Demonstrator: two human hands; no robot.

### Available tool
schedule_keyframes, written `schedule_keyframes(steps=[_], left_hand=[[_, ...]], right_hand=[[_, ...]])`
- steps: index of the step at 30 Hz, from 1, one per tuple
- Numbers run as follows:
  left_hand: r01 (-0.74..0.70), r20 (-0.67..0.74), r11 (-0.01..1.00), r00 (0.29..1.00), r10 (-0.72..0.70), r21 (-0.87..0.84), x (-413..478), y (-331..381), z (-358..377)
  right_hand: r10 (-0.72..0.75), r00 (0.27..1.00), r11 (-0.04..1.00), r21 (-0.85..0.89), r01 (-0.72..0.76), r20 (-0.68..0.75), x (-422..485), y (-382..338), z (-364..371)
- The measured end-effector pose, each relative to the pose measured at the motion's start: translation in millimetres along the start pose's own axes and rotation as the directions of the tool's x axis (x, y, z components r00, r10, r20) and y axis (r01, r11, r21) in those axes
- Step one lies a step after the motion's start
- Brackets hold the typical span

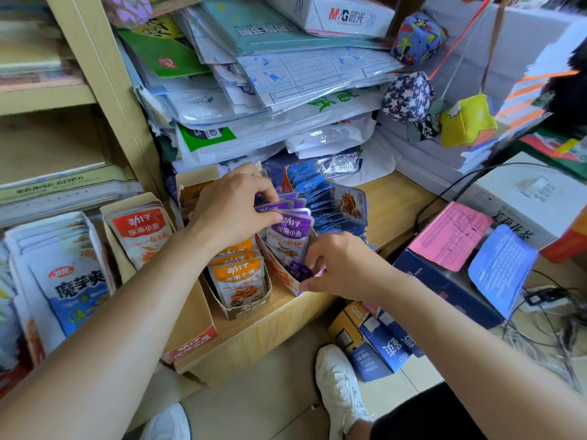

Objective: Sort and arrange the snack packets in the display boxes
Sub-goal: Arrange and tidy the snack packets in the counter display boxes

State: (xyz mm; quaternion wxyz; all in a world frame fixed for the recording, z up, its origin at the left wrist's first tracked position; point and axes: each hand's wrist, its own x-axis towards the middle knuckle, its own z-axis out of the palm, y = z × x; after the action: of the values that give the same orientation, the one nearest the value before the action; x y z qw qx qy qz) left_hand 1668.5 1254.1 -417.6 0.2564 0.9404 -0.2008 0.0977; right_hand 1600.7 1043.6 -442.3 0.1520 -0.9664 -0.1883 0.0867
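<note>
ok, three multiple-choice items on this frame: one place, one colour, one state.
1. The pink paper lies: A) on the dark blue box B) on the floor C) in a display box
2. The left hand grips packets coloured: A) green B) purple C) yellow
3. The right hand is: A) hanging idle B) flat on the counter C) pinching a purple piece at the row's front
Key: 1 A, it rests on the box top; 2 B, fingers curl over the purple packets; 3 C, fingertips close on it.
</note>
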Motion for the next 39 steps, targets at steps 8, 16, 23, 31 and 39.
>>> schedule_keyframes(steps=[8, 16, 23, 31, 39], left_hand=[[0.008, -0.047, 0.999, 0.999, -0.009, -0.033, 0.7, -2.3, 2.6], [0.062, -0.099, 0.987, 0.992, -0.077, -0.147, -0.1, -0.8, -0.4], [0.110, -0.081, 0.981, 0.989, -0.124, -0.162, -3.1, 8.3, 2.6], [0.113, -0.088, 0.989, 0.989, -0.122, -0.097, -2.5, 12.9, 6.8], [0.180, -0.156, 0.979, 0.969, -0.194, -0.100, -3.2, 8.8, -1.5]], right_hand=[[-0.053, 0.909, 0.991, 0.092, 0.100, -0.413, 6.0, 3.1, -9.1], [-0.191, 0.759, 0.960, 0.042, 0.276, -0.623, 2.7, 5.7, -34.9], [-0.256, 0.879, 0.943, 0.098, 0.319, -0.402, -1.3, 16.2, -18.6], [0.001, 0.940, 0.965, 0.248, 0.089, -0.341, 6.4, 14.2, -6.9], [0.163, 0.887, 0.938, 0.346, -0.004, -0.432, 30.0, -0.2, 2.4]])
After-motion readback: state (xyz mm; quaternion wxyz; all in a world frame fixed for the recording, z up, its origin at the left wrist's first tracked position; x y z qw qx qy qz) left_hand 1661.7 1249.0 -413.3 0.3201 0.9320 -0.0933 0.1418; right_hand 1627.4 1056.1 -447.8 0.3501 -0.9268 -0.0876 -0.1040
